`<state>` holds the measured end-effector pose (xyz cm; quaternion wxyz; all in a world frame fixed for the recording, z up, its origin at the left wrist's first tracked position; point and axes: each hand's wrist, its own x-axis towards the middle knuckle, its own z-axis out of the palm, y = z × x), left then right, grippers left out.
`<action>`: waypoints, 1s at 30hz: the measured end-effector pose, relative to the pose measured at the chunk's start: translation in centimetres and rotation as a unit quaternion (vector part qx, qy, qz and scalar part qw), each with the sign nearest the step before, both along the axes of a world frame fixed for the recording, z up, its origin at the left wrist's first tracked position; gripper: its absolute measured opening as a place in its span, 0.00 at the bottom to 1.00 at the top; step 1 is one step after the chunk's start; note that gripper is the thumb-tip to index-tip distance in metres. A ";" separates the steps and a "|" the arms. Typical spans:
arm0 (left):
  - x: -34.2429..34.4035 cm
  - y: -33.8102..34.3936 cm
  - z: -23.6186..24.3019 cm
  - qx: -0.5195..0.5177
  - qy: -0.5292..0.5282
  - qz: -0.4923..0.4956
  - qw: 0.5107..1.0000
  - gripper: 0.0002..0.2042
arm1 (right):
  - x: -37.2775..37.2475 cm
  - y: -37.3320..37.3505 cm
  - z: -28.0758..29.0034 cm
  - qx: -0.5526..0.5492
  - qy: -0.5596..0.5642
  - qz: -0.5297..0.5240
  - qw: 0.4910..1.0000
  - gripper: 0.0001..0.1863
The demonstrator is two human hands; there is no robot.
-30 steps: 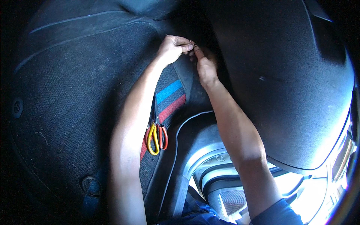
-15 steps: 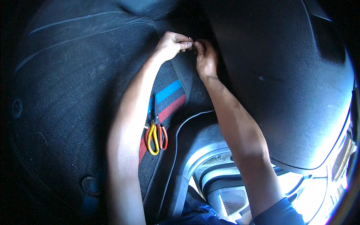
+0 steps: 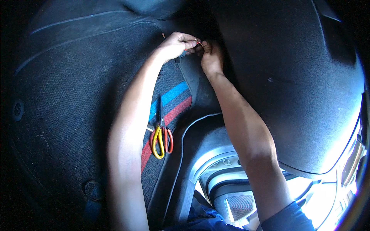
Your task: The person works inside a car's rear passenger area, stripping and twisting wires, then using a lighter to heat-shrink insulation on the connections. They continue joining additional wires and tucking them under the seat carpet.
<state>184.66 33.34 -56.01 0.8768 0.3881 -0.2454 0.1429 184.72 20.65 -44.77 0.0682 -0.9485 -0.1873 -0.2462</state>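
At the top middle, my left hand and my right hand meet with their fingertips closed on a thin orange-red wire. It spans the small gap between the two pinches. A small dark blocky piece, perhaps a connector, shows beneath my left hand. A thin coppery tip sticks out beyond that hand's back. Scissors with one yellow and one red handle loop lie beside my left forearm, blades pointing away from me.
Dark carpet with a blue stripe and a red stripe covers the left. A large dark panel rises on the right. Below is a curved door sill, with an open car door beyond it.
My left hand has shifted slightly, and the dark blocky piece and coppery tip now show beside it. More of the orange-red wire is visible between my fingertips. The scissors stay put.
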 end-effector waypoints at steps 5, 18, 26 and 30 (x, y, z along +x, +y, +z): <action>-0.2 -0.1 0.0 0.017 0.013 0.009 1.000 0.20 | 0.8 -0.7 -0.1 0.049 0.022 0.008 0.999 0.20; -0.5 -1.3 0.8 0.010 0.086 0.073 0.994 0.09 | 1.4 -1.9 -0.6 0.065 -0.011 0.067 0.996 0.15; -0.7 -1.4 1.0 -0.009 0.102 0.053 0.993 0.11 | -0.7 -1.8 -0.2 -0.054 -0.028 0.148 0.987 0.13; -0.6 -1.1 0.7 -0.018 0.099 0.033 0.994 0.13 | -1.3 -1.5 -0.2 -0.058 -0.023 0.161 0.985 0.13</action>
